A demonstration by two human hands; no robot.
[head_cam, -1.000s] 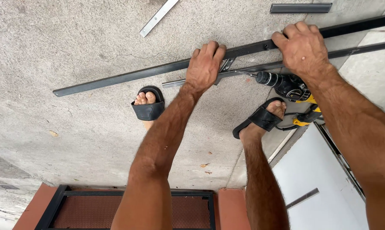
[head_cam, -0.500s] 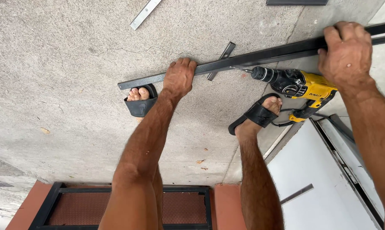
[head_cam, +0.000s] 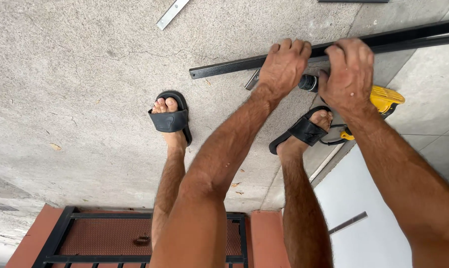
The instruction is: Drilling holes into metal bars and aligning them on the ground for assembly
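I note a long black metal bar lying across the concrete floor, running from mid-frame up and out past the right edge. My left hand is curled over it near its free end, fingers wrapped across the top edge, closed on the bar. My right hand sits just beside the left, also folded over the bar; its lower fingers overlap the drill, and I cannot tell whether they touch it.

Directly beneath both hands lies a yellow and black power drill on the floor, its chuck end showing between the wrists. A short flat metal strip pokes out from under the bar beside the left hand. A second silver strip lies well apart near the top edge.

Both feet wear black sandals: the left sandal stands clear of the bar, the right sandal just beside the drill. A pale panel lies at lower right with a thin grey strip on it. A black-framed grille occupies the bottom edge.
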